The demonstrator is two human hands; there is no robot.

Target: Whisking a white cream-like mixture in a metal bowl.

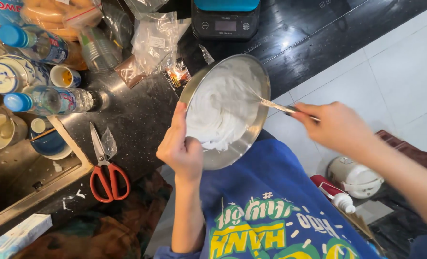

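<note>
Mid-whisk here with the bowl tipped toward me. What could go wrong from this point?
1. The metal bowl is steeply tilted and held off the counter by the left hand alone at its rim; the white cream might slide out onto the blue shirt.
2. The right hand works the whisk fast; cream may spatter toward the scale.

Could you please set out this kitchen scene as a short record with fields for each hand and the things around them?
Left hand: left hand grips the rim of the metal bowl, tilted.
Right hand: right hand holds a whisk in the white cream.
Counter: red-handled scissors, two blue-capped water bottles, digital scale, plastic bags.
Floor: white rice cooker.
</note>
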